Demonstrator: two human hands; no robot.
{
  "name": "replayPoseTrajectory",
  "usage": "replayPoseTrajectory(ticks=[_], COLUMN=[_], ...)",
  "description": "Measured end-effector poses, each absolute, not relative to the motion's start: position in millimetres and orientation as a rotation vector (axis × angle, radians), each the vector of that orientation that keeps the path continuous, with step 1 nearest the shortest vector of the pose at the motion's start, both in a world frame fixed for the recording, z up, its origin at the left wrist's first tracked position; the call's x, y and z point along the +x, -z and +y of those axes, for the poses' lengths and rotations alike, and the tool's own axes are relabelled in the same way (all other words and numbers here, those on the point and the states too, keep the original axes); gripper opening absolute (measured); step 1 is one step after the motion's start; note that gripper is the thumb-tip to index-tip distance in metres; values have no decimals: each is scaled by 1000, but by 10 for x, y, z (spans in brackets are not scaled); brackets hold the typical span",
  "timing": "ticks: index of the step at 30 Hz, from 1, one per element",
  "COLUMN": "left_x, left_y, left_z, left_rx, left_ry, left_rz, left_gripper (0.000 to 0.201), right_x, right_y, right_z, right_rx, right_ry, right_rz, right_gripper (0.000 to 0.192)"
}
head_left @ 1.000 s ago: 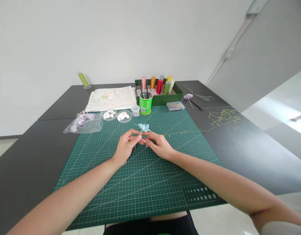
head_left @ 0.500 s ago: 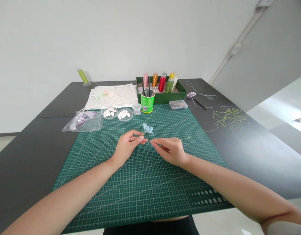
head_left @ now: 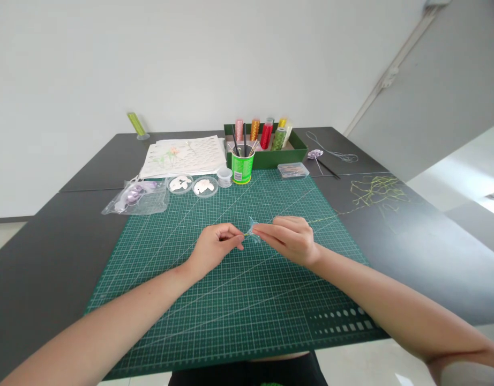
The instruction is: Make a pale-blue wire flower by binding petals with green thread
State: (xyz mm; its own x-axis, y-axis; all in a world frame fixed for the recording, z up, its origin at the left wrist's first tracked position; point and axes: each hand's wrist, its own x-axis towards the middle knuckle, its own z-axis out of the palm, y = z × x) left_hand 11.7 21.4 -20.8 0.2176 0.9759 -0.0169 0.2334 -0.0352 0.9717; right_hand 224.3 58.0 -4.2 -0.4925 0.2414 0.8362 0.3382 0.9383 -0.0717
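Since half a second ago, both hands have drifted slightly right and the pale blue flower [head_left: 253, 230] has tipped from upright to sideways between them. Left hand [head_left: 215, 247] is closed, fingertips pinching the flower's thin stem; right hand [head_left: 289, 238] is closed too, thumb and forefinger nipping the petals, with a yellow-green thread [head_left: 323, 219] trailing off beyond its knuckles toward a loose tangle [head_left: 373, 191] well to the right. Both hands hover just above the green mat [head_left: 231, 311] on the dark counter [head_left: 42, 268].

Well ahead of the hands stand a green cup [head_left: 241, 167] of tools, a small jar [head_left: 224, 177] and two dishes [head_left: 193, 185] of white pieces; a bag [head_left: 136, 197] lies ahead of the left hand, papers [head_left: 182, 156] behind it, and a green box [head_left: 267, 150] of bead tubes at the far edge, with a clear case [head_left: 293, 170] just in front of it.

The likely risk: the petals look flimsy, so a hard pinch could crease or tear them, and a tug on the thread might snag the tangle or pull the wrap loose from the stem.
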Motion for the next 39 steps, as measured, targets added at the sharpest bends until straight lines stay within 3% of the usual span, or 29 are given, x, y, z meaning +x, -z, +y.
replayPoseTrajectory(ticks=[7,21,39], left_x=[191,197,20], left_y=[265,228,102], left_z=[135,150,239], left_rx=[1508,1472,1356], left_ry=[-787,-725,-1007], left_rz=[1085,956,972], left_gripper=[15,16,17], right_x=[2252,2291,2215], right_y=[82,157,295], right_z=[627,798,914], right_rx=[-479,-797,-853], right_ry=[103,-365,-496], right_rz=[-2103,-2041,-2196], right_gripper=[18,26,23])
